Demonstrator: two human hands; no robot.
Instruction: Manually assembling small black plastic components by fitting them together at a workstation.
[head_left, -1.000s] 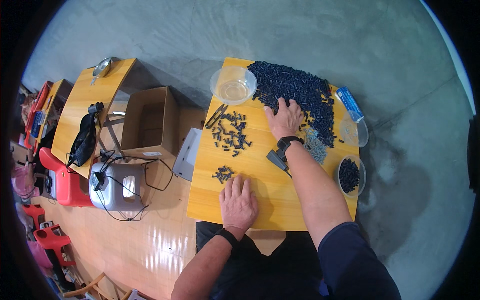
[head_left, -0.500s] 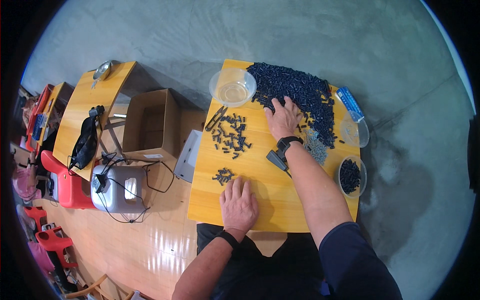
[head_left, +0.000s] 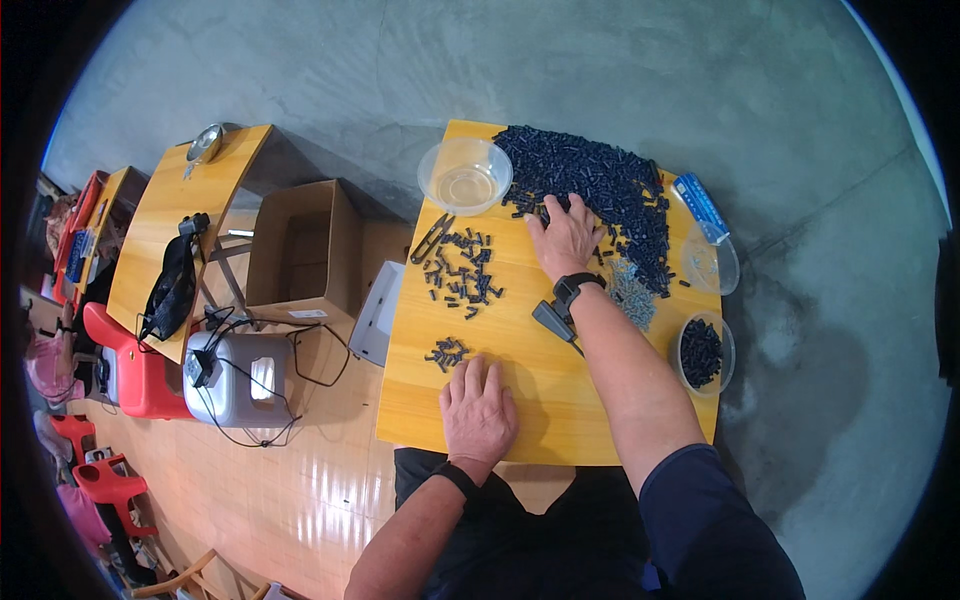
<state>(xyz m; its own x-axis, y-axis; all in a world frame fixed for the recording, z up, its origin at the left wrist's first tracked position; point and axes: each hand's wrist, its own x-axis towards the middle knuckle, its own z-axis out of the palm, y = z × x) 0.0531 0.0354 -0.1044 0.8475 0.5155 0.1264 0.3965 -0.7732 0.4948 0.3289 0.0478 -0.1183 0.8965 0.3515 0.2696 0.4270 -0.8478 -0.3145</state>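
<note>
My right hand rests at the near edge of a large pile of small black tube-shaped pieces, its fingers spread and their tips touching the pieces. Flat on the yellow wooden table near the front edge lies my left hand, open, just below a small cluster of dark pieces. A looser group of black pieces is scattered further up, beside black tweezer-like snips. Right of my right wrist is a heap of small grey-blue pieces, too small to name.
A clear round bowl stands at the far left corner. On the right edge are a bowl of black pieces, a clear lid or bowl and a blue box. A black device with a cable lies by my right forearm. A cardboard box stands left.
</note>
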